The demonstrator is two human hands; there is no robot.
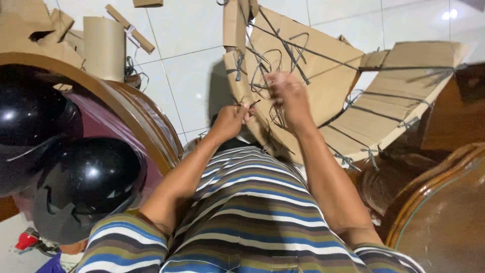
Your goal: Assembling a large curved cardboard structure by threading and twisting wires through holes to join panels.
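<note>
hands on cardboard bundle ties

cardboard bundle [323,76] stands tilted on tile floor [192,71], long axis running up-right. left hand [231,120] pinches a dark strap [252,104] at the bundle's lower edge; right hand [289,96] clenched on straps, both arms extended forward.

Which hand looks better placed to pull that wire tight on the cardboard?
Probably the left hand: it already pinches the thin wire end, while the right hand presses against the cardboard.

Hands: two, left hand [231,120] and right hand [289,97]
Black helmets: two [86,182] [30,119]
Cardboard roll: one [104,48]
Strapped cardboard wrap: one [323,86]
</note>
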